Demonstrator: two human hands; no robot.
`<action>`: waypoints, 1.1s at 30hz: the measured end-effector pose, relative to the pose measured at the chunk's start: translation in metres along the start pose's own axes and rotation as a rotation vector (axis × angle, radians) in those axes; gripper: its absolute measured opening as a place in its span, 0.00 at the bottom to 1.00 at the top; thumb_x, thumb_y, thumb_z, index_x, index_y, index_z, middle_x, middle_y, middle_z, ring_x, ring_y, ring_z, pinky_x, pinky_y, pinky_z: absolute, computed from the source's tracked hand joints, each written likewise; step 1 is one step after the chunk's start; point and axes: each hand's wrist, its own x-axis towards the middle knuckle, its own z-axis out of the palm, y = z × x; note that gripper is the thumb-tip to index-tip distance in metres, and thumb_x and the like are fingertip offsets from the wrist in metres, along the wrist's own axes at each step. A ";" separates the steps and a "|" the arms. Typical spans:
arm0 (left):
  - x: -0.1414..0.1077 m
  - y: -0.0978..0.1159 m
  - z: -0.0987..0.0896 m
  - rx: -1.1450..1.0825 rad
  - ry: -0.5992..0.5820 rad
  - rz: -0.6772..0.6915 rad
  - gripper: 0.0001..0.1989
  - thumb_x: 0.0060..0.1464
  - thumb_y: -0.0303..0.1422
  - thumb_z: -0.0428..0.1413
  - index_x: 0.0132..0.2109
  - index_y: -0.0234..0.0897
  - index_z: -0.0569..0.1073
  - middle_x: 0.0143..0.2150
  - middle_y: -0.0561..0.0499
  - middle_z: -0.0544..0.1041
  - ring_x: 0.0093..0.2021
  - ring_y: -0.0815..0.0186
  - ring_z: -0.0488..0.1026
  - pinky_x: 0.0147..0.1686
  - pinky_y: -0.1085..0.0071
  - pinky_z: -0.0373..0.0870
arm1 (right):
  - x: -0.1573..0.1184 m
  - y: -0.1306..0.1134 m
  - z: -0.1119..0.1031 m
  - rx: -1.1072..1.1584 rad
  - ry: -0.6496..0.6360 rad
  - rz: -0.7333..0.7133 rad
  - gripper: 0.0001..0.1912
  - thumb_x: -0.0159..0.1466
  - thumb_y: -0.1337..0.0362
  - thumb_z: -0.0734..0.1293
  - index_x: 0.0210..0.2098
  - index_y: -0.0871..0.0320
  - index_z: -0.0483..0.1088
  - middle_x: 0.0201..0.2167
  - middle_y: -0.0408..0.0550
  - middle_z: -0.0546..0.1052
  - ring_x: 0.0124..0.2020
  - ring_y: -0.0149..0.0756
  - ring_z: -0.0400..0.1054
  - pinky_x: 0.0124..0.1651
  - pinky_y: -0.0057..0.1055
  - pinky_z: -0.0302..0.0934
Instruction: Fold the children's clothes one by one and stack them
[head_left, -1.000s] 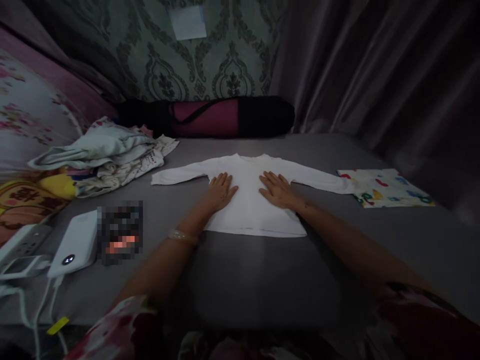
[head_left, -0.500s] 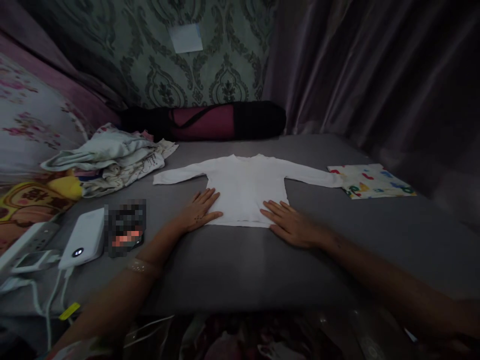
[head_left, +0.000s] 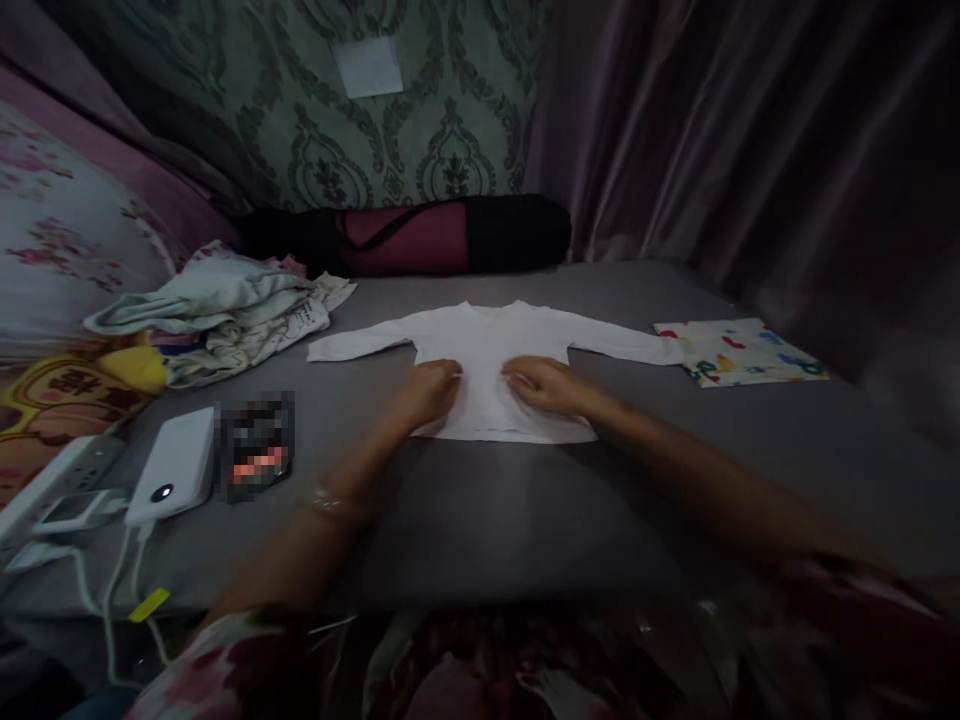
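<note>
A white long-sleeved shirt [head_left: 484,345] lies spread on the grey surface [head_left: 480,530], collar toward the wall and sleeves stretched to both sides. Over the left part of its body, my left hand [head_left: 433,393] has its fingers curled in and pinches the fabric. My right hand [head_left: 546,385] is likewise closed on the shirt's front, a short gap away. Both hands hide parts of the shirt's sides, and the fingertips are hard to make out. The cuff at the right overlaps the edge of a folded cloth with a colourful print [head_left: 750,352].
Rumpled clothes [head_left: 225,300] are heaped at the left. Nearer stand a white power bank [head_left: 172,465] with cables, a blurred-out phone-like object [head_left: 257,448] and a power strip [head_left: 64,475]. A long black and maroon bag [head_left: 412,238] lies along the patterned wall.
Both hands were flat and spread near the hem; now they have moved up and inward and closed on the shirt's fabric. The lower hem has shifted slightly.
</note>
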 end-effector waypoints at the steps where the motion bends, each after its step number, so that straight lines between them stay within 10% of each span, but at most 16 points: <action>1: 0.010 0.012 0.008 -0.005 0.010 0.003 0.19 0.60 0.29 0.44 0.56 0.31 0.69 0.54 0.39 0.75 0.55 0.59 0.71 0.56 0.62 0.65 | 0.018 0.001 0.009 -0.070 0.061 0.033 0.22 0.69 0.59 0.56 0.57 0.58 0.69 0.55 0.54 0.73 0.57 0.43 0.65 0.59 0.40 0.56; 5: 0.021 0.032 0.036 0.042 -0.080 -0.080 0.26 0.63 0.32 0.41 0.66 0.26 0.56 0.69 0.35 0.57 0.69 0.54 0.52 0.65 0.53 0.51 | 0.056 0.000 0.039 -0.258 0.053 0.167 0.28 0.71 0.58 0.51 0.66 0.66 0.54 0.68 0.62 0.54 0.69 0.47 0.46 0.68 0.49 0.40; 9: 0.000 0.008 0.041 0.042 -0.131 -0.084 0.31 0.66 0.44 0.35 0.69 0.33 0.51 0.72 0.42 0.49 0.72 0.53 0.43 0.67 0.48 0.41 | 0.042 -0.007 0.049 -0.321 -0.055 0.103 0.32 0.71 0.53 0.47 0.68 0.66 0.49 0.71 0.60 0.47 0.71 0.48 0.38 0.69 0.52 0.35; 20: -0.028 -0.019 0.030 0.087 -0.185 0.042 0.34 0.65 0.50 0.34 0.70 0.34 0.51 0.72 0.41 0.48 0.72 0.54 0.42 0.67 0.51 0.42 | -0.039 -0.045 0.042 -0.163 -0.234 -0.261 0.29 0.72 0.56 0.48 0.70 0.58 0.48 0.71 0.53 0.46 0.71 0.42 0.35 0.70 0.50 0.30; 25: -0.012 -0.005 0.017 0.113 -0.135 -0.008 0.26 0.66 0.44 0.36 0.61 0.34 0.65 0.65 0.40 0.64 0.65 0.55 0.59 0.63 0.55 0.55 | -0.058 -0.068 0.039 0.037 -0.214 -0.366 0.28 0.69 0.58 0.56 0.66 0.61 0.58 0.68 0.51 0.56 0.68 0.41 0.49 0.69 0.40 0.43; 29: 0.008 0.026 0.019 0.100 -0.076 -0.129 0.21 0.65 0.38 0.39 0.52 0.31 0.70 0.53 0.36 0.74 0.55 0.54 0.70 0.55 0.57 0.64 | -0.030 -0.055 0.033 0.102 0.029 -0.044 0.24 0.68 0.64 0.51 0.57 0.57 0.69 0.55 0.47 0.75 0.55 0.38 0.68 0.58 0.35 0.61; 33: 0.011 0.050 0.037 0.037 -0.114 -0.053 0.30 0.65 0.45 0.38 0.66 0.29 0.56 0.69 0.34 0.56 0.70 0.49 0.50 0.64 0.49 0.49 | -0.003 -0.017 0.036 -0.217 0.254 0.159 0.27 0.68 0.60 0.54 0.63 0.67 0.60 0.67 0.61 0.58 0.69 0.49 0.47 0.68 0.49 0.43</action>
